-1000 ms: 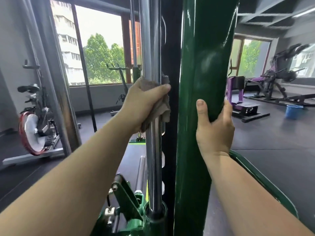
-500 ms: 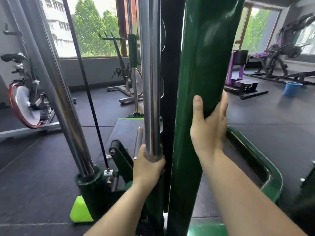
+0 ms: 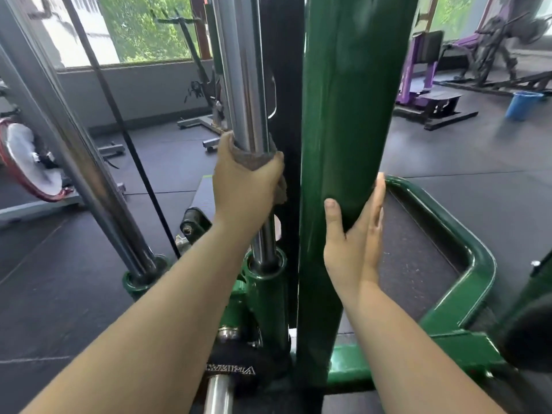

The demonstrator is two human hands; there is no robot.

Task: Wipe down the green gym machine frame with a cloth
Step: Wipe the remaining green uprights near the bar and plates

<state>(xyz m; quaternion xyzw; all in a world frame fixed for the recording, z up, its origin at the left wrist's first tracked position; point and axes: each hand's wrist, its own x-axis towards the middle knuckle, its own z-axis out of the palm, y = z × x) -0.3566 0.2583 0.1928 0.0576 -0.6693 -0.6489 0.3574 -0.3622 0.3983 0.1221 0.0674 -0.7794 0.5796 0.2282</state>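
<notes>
A: Bike (image 3: 30, 162) sits far left – and the left hand (image 3: 245, 186)?
B: Curled round the steel rod (image 3: 248, 85), a grey cloth (image 3: 254, 158) pinched against it
A: Right hand (image 3: 352, 243)?
B: Fingers straight, pressed against the green post (image 3: 343, 115) – a blue bucket (image 3: 522, 104) stands far right

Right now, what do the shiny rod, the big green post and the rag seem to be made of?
The rod looks like polished chromed steel: mirror-bright, with streaked reflections. The green post seems metal under glossy paint, since window light glares off it. The cloth, gripped round the rod by the left hand, looks like soft grey-brown fabric, matte and nubbly; the fibre is unclear.
</notes>
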